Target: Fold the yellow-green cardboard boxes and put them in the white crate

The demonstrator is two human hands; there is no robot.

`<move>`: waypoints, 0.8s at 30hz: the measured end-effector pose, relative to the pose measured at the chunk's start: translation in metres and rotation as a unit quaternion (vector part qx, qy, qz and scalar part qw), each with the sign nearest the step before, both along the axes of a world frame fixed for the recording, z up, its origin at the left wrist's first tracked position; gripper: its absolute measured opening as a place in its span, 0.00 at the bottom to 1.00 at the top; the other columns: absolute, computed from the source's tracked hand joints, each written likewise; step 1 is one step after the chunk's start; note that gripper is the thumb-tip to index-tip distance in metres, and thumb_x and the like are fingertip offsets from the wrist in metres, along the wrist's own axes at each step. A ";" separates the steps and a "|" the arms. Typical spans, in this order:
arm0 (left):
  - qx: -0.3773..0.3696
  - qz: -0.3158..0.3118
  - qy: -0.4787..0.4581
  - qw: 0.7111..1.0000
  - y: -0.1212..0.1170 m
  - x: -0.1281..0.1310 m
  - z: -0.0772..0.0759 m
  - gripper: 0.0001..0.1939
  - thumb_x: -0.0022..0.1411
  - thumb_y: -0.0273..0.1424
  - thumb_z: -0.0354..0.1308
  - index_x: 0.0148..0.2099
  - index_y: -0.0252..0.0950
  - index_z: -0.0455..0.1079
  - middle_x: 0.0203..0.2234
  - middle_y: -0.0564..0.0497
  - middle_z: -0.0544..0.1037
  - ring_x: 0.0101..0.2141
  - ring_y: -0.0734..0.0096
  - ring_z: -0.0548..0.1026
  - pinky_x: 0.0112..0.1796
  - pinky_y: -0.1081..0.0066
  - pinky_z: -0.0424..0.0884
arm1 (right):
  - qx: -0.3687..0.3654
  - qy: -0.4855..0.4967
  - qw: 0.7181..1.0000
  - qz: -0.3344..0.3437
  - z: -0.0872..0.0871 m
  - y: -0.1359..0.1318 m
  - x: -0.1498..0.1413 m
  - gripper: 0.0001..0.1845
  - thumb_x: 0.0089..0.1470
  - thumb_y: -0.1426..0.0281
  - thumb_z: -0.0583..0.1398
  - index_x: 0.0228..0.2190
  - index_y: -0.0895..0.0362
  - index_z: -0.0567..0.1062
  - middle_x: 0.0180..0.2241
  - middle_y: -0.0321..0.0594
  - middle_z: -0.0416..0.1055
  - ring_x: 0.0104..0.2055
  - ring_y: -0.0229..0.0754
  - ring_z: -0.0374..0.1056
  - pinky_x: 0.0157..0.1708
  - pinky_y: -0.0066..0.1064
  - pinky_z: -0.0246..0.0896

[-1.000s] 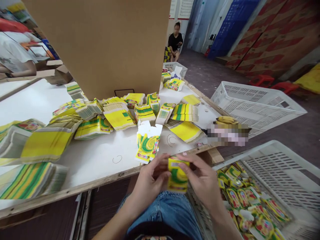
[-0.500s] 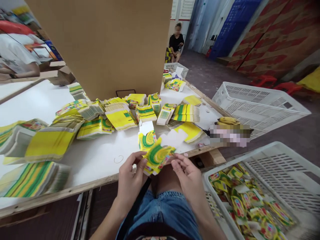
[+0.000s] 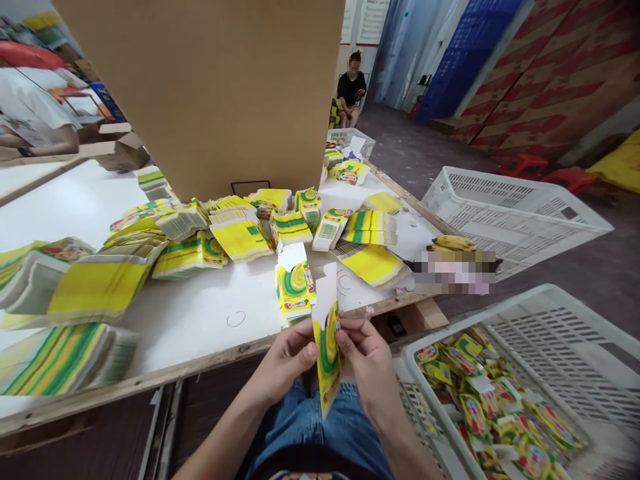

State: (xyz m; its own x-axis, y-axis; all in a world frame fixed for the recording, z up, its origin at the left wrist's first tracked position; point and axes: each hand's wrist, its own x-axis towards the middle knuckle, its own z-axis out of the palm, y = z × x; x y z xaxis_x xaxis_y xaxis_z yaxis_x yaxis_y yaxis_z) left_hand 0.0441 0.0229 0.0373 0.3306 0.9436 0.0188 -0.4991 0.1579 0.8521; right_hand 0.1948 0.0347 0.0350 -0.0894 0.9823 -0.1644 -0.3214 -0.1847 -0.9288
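A yellow and green printed carton (image 3: 327, 353) stands on edge between my hands, over my lap, with a pale flap sticking up at its top. My left hand (image 3: 290, 353) is closed on the carton's left side. On its right side, the thumb and fingers of my right hand (image 3: 365, 350) pinch the edge. Just beyond, at the front of the white table (image 3: 200, 313), lies a small pile of like cartons (image 3: 294, 283). Whether anything is inside the held carton is hidden.
Bundles of flat cartons (image 3: 243, 233) spread across the table before a tall brown cardboard sheet (image 3: 210, 100). On the right, a white crate (image 3: 545, 300) holds several filled packs. Bananas (image 3: 453, 243) lie at the table's right edge. A person (image 3: 351, 87) sits at the back.
The carton has turned from lying tilted and broad side up to upright on edge. My hands have come closer together around it, and the pile behind it shows more.
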 end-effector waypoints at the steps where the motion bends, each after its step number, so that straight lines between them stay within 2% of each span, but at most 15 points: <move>1: -0.003 0.005 -0.004 1.000 -0.001 0.001 -0.001 0.24 0.57 0.43 0.64 0.53 0.38 0.74 0.50 0.43 0.77 0.50 0.54 0.73 0.51 0.62 0.67 | 0.002 -0.005 1.000 0.002 0.000 0.000 -0.001 0.15 0.48 0.60 0.68 0.35 0.56 0.75 0.36 0.43 0.79 0.38 0.43 0.75 0.42 0.35 0.69; 4: -0.016 0.035 -0.009 0.999 -0.001 0.004 0.000 0.23 0.57 0.41 0.64 0.53 0.38 0.74 0.48 0.42 0.78 0.50 0.54 0.74 0.52 0.62 0.67 | 0.004 -0.016 1.000 0.021 0.003 0.000 0.000 0.17 0.47 0.61 0.69 0.37 0.56 0.77 0.39 0.44 0.79 0.41 0.44 0.74 0.44 0.35 0.68; 9: -0.046 0.073 -0.023 0.996 0.002 0.006 0.000 0.20 0.59 0.38 0.63 0.52 0.37 0.74 0.43 0.42 0.81 0.44 0.58 0.77 0.48 0.63 0.70 | 0.014 -0.028 0.998 0.051 0.010 0.000 0.005 0.20 0.46 0.61 0.69 0.40 0.57 0.77 0.39 0.45 0.79 0.42 0.46 0.74 0.42 0.34 0.69; 14: -0.073 0.116 0.034 0.990 0.004 0.009 -0.007 0.18 0.60 0.37 0.62 0.50 0.34 0.74 0.37 0.44 0.81 0.35 0.65 0.78 0.40 0.67 0.73 | 0.021 -0.090 0.995 0.039 0.012 -0.003 0.002 0.16 0.51 0.59 0.65 0.36 0.58 0.76 0.35 0.45 0.79 0.35 0.45 0.74 0.37 0.34 0.70; 17: -0.072 0.144 0.061 0.985 0.005 0.013 -0.011 0.16 0.61 0.38 0.60 0.47 0.33 0.72 0.39 0.45 0.80 0.37 0.65 0.78 0.40 0.67 0.73 | 0.031 -0.133 0.990 0.032 0.009 -0.002 0.001 0.15 0.53 0.57 0.63 0.31 0.58 0.74 0.30 0.44 0.78 0.30 0.44 0.73 0.32 0.33 0.69; 20: -0.053 0.167 0.093 0.980 0.005 0.016 -0.008 0.19 0.61 0.36 0.61 0.52 0.35 0.66 0.43 0.44 0.80 0.42 0.63 0.78 0.43 0.67 0.73 | 0.051 -0.171 0.984 0.005 0.005 0.000 0.001 0.15 0.53 0.58 0.63 0.30 0.58 0.72 0.29 0.43 0.77 0.30 0.43 0.72 0.31 0.32 0.69; 22: -0.041 0.166 0.104 0.980 0.003 0.017 -0.002 0.27 0.60 0.34 0.62 0.58 0.39 0.56 0.43 0.44 0.80 0.42 0.63 0.78 0.42 0.67 0.73 | 0.071 -0.172 0.983 -0.012 0.003 0.002 0.002 0.14 0.54 0.60 0.63 0.36 0.57 0.72 0.33 0.43 0.77 0.33 0.44 0.73 0.34 0.33 0.70; 24: -0.025 0.156 0.105 0.982 0.000 0.014 0.004 0.32 0.61 0.33 0.61 0.61 0.42 0.48 0.43 0.44 0.79 0.42 0.62 0.78 0.41 0.67 0.73 | 0.098 -0.154 0.983 -0.017 0.002 0.004 0.004 0.19 0.54 0.62 0.63 0.46 0.55 0.69 0.39 0.43 0.76 0.36 0.43 0.73 0.38 0.33 0.70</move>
State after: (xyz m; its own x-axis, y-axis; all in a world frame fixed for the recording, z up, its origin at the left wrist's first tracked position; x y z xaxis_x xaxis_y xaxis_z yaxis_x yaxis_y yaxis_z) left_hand 0.0584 0.0232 0.0415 0.0164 0.9976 -0.0680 -0.3439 0.0695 0.9364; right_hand 0.1986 0.0384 0.0367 -0.0326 0.9994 0.0150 -0.0217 0.0143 -0.9997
